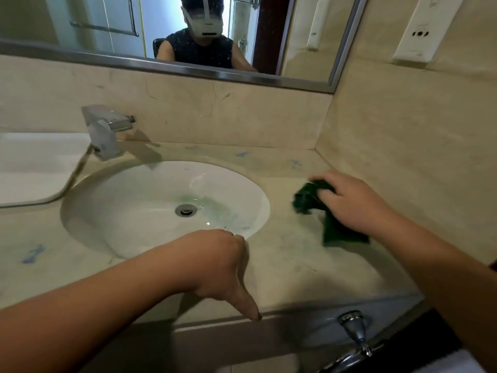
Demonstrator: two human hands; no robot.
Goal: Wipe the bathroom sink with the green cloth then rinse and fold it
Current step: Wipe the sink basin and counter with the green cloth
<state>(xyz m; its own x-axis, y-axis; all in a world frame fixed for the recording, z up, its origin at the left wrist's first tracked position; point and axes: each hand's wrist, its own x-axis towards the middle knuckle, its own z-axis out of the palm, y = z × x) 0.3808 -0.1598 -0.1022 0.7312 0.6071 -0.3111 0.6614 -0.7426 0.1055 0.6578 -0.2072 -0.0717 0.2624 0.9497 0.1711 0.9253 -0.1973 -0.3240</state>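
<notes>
Right of the sink (134, 197), the right hand (349, 203) grips the limp green cloth (309, 200), likely bunchable anywhere, while the left hand (215, 262) rests empty on the worktop (295, 265).

Crumpled green cloth (309, 197) on counter beside white sink (150, 189).

No text, label, brand or number can be read anywhere. The white wall plate (422, 30) beside the mirror (172, 68) bears faint grey marks near its top, too blurred to make out. The tap (103, 130) and the sink (129, 189) show no legible marking.
</notes>
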